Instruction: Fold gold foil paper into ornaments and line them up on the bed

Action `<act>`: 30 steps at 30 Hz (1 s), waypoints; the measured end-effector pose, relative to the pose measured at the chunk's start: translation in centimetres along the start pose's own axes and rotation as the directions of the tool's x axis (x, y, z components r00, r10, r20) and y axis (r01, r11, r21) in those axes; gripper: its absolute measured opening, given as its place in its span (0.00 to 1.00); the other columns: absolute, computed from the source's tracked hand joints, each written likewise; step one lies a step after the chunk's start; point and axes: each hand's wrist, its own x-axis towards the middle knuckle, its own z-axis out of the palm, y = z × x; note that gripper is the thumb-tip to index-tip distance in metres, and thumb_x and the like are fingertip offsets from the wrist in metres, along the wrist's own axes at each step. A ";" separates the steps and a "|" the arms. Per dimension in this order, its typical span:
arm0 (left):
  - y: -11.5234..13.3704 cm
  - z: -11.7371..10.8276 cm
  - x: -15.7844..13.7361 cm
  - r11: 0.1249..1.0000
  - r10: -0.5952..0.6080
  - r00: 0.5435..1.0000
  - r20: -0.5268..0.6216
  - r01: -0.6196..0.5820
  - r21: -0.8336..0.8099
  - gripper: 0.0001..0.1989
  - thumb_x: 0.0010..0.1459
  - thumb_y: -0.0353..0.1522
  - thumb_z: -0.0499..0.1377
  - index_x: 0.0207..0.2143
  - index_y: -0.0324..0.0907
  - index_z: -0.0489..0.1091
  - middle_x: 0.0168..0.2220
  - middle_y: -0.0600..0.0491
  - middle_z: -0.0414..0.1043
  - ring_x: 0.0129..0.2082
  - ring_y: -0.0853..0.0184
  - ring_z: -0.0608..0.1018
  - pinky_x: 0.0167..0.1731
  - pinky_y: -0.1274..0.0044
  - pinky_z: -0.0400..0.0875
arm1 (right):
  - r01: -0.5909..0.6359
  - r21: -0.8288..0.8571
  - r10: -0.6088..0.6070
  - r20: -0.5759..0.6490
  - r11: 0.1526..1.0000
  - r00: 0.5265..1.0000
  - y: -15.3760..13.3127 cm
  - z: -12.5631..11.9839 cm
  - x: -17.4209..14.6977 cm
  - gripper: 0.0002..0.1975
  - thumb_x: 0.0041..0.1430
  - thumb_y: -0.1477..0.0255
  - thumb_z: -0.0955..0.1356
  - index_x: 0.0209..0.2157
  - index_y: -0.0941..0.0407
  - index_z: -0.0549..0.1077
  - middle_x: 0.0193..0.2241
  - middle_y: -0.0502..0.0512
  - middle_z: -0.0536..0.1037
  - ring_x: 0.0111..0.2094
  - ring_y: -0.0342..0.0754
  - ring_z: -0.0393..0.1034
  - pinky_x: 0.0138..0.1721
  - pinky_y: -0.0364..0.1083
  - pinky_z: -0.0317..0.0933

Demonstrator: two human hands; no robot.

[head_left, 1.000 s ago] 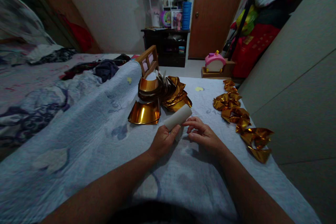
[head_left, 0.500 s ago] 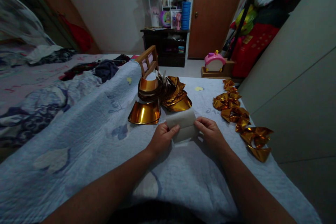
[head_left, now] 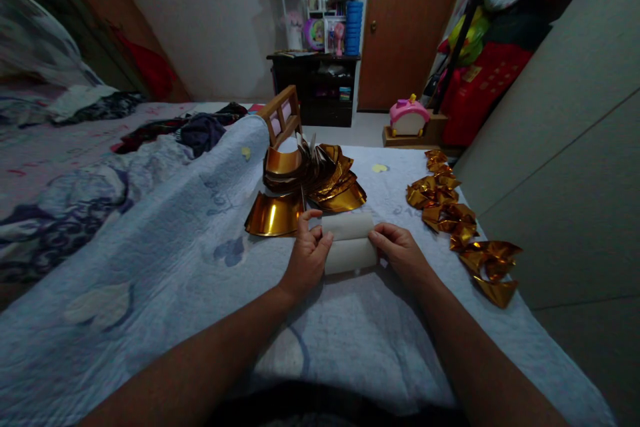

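Observation:
A pale sheet of paper (head_left: 350,247) with a crease across its middle spans the space between my hands. My left hand (head_left: 309,255) pinches its left edge between thumb and fingers, the index finger raised off it. At the right edge, near the crease, my right hand (head_left: 398,248) grips the paper the same way. Just beyond lie fanned stacks of shiny gold foil paper (head_left: 276,213), the left one close to my left fingers. To the right, several folded gold foil pieces (head_left: 450,219) lie in a row along the bed's edge.
The bed has a light blue quilt (head_left: 190,320) with heart shapes. A small wooden chair back (head_left: 280,113) rises behind the foil stacks. Clothes (head_left: 200,133) are heaped at left. A pink toy (head_left: 409,119) stands beyond the bed, before a brown door (head_left: 407,27).
The paper has tilted so that both halves beside the crease show more fully. My left hand has shifted slightly left, its index finger lifting. My right hand has barely moved.

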 end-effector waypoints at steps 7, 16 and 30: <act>0.1 -0.5 0.3 0.965 0.039 0.999 0.035 -0.047 0.260 0.08 0.61 0.35 0.56 0.35 0.42 0.73 0.34 0.53 0.73 0.37 0.64 0.73 0.39 0.74 0.66 | 0.023 -0.032 -0.022 0.011 0.999 1.000 -0.3 0.0 -0.1 0.17 0.55 0.56 0.71 0.25 0.56 0.71 0.19 0.46 0.65 0.21 0.42 0.57 0.24 0.44 0.48; 0.4 -0.4 0.1 0.976 -0.001 0.999 0.035 -0.006 0.216 0.09 0.58 0.36 0.59 0.37 0.41 0.74 0.35 0.52 0.73 0.36 0.64 0.74 0.37 0.75 0.67 | 0.009 -0.032 -0.009 0.009 0.999 1.000 -0.6 0.2 -0.2 0.18 0.53 0.55 0.71 0.24 0.56 0.71 0.18 0.46 0.65 0.21 0.42 0.57 0.23 0.43 0.49; -0.1 -0.7 0.1 0.985 -0.042 0.998 0.045 0.033 0.169 0.08 0.58 0.36 0.60 0.37 0.41 0.74 0.33 0.53 0.73 0.34 0.65 0.73 0.34 0.76 0.67 | -0.004 -0.035 0.005 0.011 0.999 1.000 -0.6 0.2 -0.2 0.18 0.53 0.55 0.72 0.24 0.55 0.71 0.19 0.47 0.66 0.22 0.43 0.58 0.25 0.43 0.51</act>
